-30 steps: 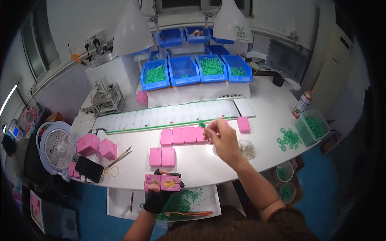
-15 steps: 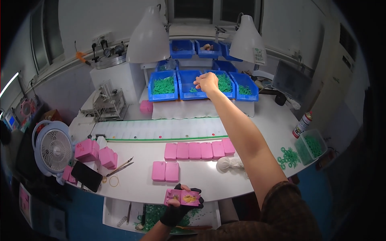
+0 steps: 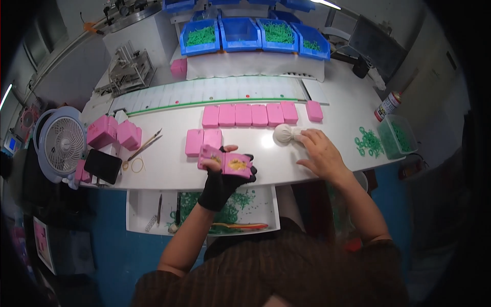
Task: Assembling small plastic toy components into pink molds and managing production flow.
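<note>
Two halves of an opened pink block (image 3: 238,165) lie in your left hand (image 3: 223,180), over the front edge of the table (image 3: 255,148); you grip it with your thumb across the left half, so part of that inner face is hidden. Yellow matter fills the hollow in the right half, too small to make out in detail. A black fingerless glove covers most of that hand. Your right hand (image 3: 322,156) is open, palm down, its fingers at the gathered neck of one white cloth pouch (image 3: 285,134); whether they press on it, you cannot tell from this angle, and they hide the pouch's right end.

Beyond, you have six closed pink blocks in a row (image 3: 242,115), one more (image 3: 314,111) apart at the right, and a pair (image 3: 195,142) just behind the opened one. Four blue bins (image 3: 238,29) stand in the lower rack row; those above are cut off by the top edge. Green pieces (image 3: 369,142) lie heaped beside one clear tub (image 3: 393,152), too tangled to count.
</note>
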### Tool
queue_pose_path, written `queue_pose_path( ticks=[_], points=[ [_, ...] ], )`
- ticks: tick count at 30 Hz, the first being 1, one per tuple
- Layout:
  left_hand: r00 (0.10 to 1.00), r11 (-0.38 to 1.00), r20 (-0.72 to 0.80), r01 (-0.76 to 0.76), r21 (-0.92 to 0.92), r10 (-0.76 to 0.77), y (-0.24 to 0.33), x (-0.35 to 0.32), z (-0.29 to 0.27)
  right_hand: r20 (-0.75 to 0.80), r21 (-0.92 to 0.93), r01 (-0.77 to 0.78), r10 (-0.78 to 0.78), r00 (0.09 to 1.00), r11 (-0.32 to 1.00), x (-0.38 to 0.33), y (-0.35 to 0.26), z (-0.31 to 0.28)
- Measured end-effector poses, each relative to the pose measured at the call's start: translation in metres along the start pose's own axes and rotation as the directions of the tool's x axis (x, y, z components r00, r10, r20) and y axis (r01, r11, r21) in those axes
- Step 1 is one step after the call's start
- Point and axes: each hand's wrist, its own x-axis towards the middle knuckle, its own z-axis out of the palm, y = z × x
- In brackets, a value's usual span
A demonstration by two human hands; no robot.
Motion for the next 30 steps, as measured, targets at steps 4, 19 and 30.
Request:
queue_pose_path(
  ticks=[4,19,30],
  points=[
    [0.999,0.999,-0.031,0.01,0.038,-0.009,-0.003,0.012,0.004,-0.194,-0.264,0.009,-0.062,0.979,0.964,0.004,0.008,0.024],
    [0.996,0.973,0.077,-0.068,0.221,0.052,-0.026,0.046,0.014,-0.236,0.335,0.07,0.012,0.972,0.94,-0.026,-0.061,0.017],
    [0.967,0.967,0.028,0.253,-0.027,-0.253,-0.001,0.036,0.019,-0.51,0.455,0.083,0.184,0.84,0.887,-0.027,-0.056,0.006]
  ],
)
